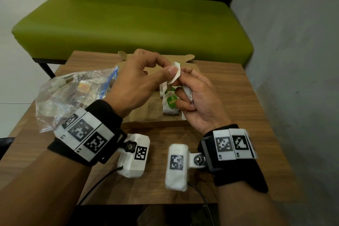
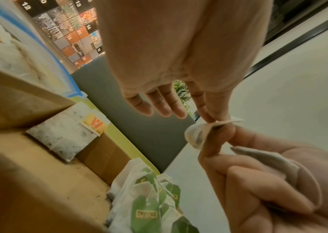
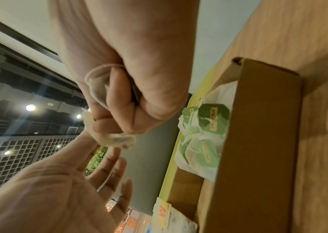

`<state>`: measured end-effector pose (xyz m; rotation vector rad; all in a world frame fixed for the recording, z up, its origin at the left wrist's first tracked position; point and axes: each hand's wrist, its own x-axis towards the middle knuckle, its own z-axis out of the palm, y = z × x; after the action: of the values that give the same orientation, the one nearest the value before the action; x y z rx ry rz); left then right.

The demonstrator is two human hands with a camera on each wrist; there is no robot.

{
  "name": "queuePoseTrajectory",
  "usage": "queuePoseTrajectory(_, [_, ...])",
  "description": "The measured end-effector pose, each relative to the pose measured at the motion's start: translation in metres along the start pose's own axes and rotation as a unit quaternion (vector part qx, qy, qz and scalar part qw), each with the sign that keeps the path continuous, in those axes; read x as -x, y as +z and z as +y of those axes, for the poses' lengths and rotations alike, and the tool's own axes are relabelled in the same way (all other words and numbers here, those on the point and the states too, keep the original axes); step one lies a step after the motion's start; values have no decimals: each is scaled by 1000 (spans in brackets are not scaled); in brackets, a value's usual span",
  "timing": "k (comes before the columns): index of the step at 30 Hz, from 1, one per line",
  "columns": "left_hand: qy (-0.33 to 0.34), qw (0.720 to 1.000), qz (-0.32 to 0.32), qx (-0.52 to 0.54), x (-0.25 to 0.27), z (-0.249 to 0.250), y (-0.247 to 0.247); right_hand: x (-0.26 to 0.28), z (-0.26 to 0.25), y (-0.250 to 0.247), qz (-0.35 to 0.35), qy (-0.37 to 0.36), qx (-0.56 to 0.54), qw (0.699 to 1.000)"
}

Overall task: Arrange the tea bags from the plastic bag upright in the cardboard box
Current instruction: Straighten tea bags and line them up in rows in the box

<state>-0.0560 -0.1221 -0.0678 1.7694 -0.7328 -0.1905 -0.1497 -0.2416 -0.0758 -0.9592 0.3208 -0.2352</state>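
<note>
Above the open cardboard box [image 1: 146, 115], my left hand [image 1: 170, 69] pinches the top of a white tea bag [image 1: 175, 74] between thumb and forefinger; its other fingers are spread. My right hand [image 1: 183, 88] pinches the same tea bag [image 2: 198, 133] from below. It also has a second tea bag [image 2: 269, 159] tucked under its curled fingers, with string looped over the fist. Several green-tagged tea bags [image 1: 170, 102] stand upright in the box. A tea bag with an orange tag [image 2: 67, 134] leans against the box wall [image 3: 259, 141]. The clear plastic bag [image 1: 73, 93] lies left of the box.
The box and bag sit on a small wooden table [image 1: 229, 97]. A green bench [image 1: 128, 24] stands behind it, and a grey wall [image 1: 293, 60] runs along the right. Bare tabletop lies in front of and right of the box.
</note>
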Motion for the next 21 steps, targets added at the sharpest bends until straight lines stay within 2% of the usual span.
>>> queuePoseTrajectory(4, [45,998,-41,-4,3,4,3,0,-2,-1,23,-20,53,998])
queuePoseTrajectory(7, [33,996,-78,9,6,7,6,4,-4,-4,37,-20,100,994])
queuePoseTrajectory(11, [24,995,-93,-34,3,-2,4,5,-3,-10,51,4,136,989])
queuePoseTrajectory(13, [9,991,-112,-73,1,-7,1,3,-3,-14,80,11,144,986])
queuePoseTrajectory(16, [-7,971,-169,-171,0,-14,0,3,-6,-17,113,23,125,986])
queuePoseTrajectory(18, [-3,948,-202,-246,1,-16,4,4,-8,-19,115,26,109,987])
queuePoseTrajectory(21, [4,927,-224,-301,1,-18,12,3,-9,-21,108,23,98,989])
